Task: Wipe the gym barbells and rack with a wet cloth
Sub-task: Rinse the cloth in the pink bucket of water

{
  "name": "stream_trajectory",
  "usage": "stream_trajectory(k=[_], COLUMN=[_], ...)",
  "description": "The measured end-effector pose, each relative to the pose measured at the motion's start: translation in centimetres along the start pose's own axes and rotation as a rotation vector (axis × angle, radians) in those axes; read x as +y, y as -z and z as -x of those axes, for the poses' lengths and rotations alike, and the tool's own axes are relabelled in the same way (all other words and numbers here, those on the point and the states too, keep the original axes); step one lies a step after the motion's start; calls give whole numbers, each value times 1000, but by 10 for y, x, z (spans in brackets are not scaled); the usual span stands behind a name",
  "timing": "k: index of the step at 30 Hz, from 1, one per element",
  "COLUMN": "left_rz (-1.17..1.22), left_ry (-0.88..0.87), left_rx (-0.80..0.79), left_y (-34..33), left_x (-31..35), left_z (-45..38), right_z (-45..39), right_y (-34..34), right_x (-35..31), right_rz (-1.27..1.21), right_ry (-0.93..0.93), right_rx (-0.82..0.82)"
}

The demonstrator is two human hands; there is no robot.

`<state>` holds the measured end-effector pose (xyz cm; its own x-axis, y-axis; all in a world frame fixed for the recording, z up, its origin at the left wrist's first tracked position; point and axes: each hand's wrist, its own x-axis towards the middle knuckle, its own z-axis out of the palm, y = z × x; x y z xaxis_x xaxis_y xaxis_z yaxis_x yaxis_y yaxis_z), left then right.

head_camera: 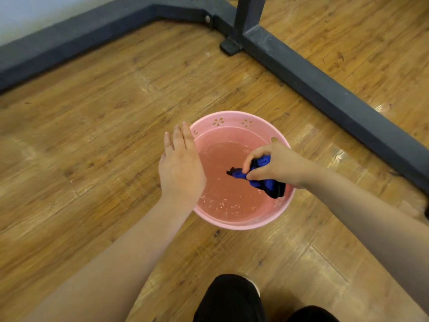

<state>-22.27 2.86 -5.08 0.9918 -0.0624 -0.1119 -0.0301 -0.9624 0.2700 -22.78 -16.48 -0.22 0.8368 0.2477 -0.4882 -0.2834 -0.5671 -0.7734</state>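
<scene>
A pink plastic basin (232, 118) with water in it stands on the wooden floor in front of me. My right hand (276, 165) is over the basin's right side, fingers closed on a crumpled blue cloth (262, 180) that hangs above the water. My left hand (181, 166) hovers flat over the basin's left rim, fingers straight and together, holding nothing. The dark metal base of the rack (325, 87) runs across the floor behind the basin. No barbell is in view.
A rack upright (248, 12) rises from the base at the top, with a small black foot plate (229, 46) beside it. A dark skirting (69, 43) lines the wall at upper left. My knees in black trousers (232, 300) are at the bottom edge.
</scene>
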Motion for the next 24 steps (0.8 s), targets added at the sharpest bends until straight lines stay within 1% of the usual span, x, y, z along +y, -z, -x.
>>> stream_trajectory(k=[3, 5, 8, 12, 13, 14, 16, 17, 19, 21, 22, 24], left_rz=[-3, -4, 0, 8, 6, 3, 2, 1, -2, -2, 0, -1], left_ry=[3, 3, -1, 1, -1, -3, -4, -4, -7, -7, -7, -10], left_rx=[1, 9, 24, 31, 36, 41, 41, 37, 32, 29, 27, 27], left_y=[0, 0, -1, -2, -2, -1, -1, -1, -1, -1, -1, 0], left_x=[0, 1, 1, 1, 1, 1, 0, 1, 1, 1, 1, 1], left_z=[0, 0, 0, 1, 1, 1, 0, 0, 0, 0, 0, 0], right_z=[-6, -11, -20, -26, -26, -26, -25, -24, -23, -23, -24, -26], right_y=[-4, -7, -13, -18, -19, -20, -24, -27, -33, -36, -36, -35], right_x=[4, 7, 12, 9, 7, 5, 5, 4, 2, 5, 7, 12], right_rz=[-141, -182, -309, -608, -611, -562, -369, -269, -151, -159, -217, -419], right_ry=[-38, -61, -90, -107, -121, -149, -224, -263, -314, -299, -274, -221], right_rx=[-45, -61, 19, 29, 12, -15, -77, -80, -10, 92, 117, 90])
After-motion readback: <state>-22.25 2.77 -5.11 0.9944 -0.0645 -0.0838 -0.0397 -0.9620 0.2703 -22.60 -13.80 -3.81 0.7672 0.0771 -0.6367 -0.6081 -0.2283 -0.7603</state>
